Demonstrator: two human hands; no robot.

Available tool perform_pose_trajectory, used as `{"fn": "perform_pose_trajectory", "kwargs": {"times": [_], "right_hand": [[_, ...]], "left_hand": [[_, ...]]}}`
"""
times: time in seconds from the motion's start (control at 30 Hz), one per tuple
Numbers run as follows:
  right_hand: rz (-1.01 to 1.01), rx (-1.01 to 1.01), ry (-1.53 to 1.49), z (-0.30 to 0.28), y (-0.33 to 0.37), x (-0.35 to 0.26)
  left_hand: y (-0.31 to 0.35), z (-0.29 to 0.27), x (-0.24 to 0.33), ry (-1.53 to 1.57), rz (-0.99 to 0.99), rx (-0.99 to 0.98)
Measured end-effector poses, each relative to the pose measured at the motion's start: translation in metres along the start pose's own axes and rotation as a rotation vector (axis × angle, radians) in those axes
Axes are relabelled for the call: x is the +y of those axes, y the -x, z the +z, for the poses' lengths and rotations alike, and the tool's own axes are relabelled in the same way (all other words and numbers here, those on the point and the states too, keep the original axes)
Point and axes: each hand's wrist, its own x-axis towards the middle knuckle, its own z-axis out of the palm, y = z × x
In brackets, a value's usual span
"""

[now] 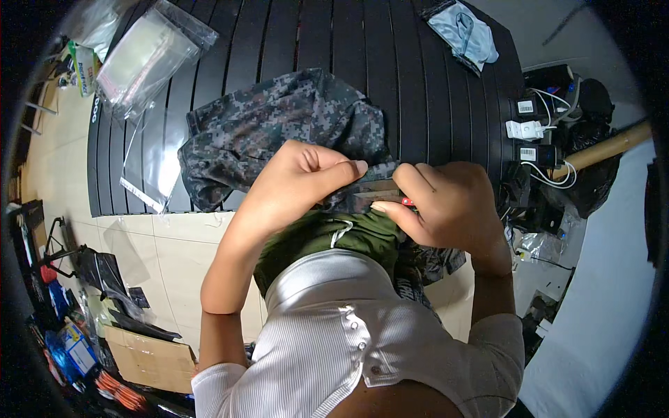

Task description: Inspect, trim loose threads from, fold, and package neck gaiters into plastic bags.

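A grey-blue digital camouflage garment [286, 115] lies bunched on the black slatted table, its near edge pulled over the front toward my lap. My left hand [306, 177] is closed, pinching the garment's edge between thumb and fingers. To its right, my right hand [446, 205] is also closed at the same edge. A small tool with a red part [408, 202] shows between that hand's thumb and fingers; a narrow brownish-grey length beside it may be its blades. Most of the tool is hidden by the hand, so its kind is unclear.
Clear plastic bags [150, 56] lie on the table's left side. A light-blue folded cloth item [463, 35] sits at the far right. Chargers with white cables [533, 130] and a wooden pole [606, 150] are beyond the right edge. A cardboard box [150, 357] stands on the floor at lower left.
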Motion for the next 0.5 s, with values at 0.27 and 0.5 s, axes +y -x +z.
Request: {"fn": "perform_pose_trajectory", "kwargs": {"times": [0.27, 0.5], "right_hand": [[-0.07, -0.059, -0.051, -0.003, -0.006, 0.009], [-0.087, -0.068, -0.067, 0.0, -0.007, 0.011]], "left_hand": [[-0.004, -0.005, 0.003, -0.125, 0.009, -0.061], [-0.008, -0.008, -0.003, -0.176, 0.062, -0.111]]}}
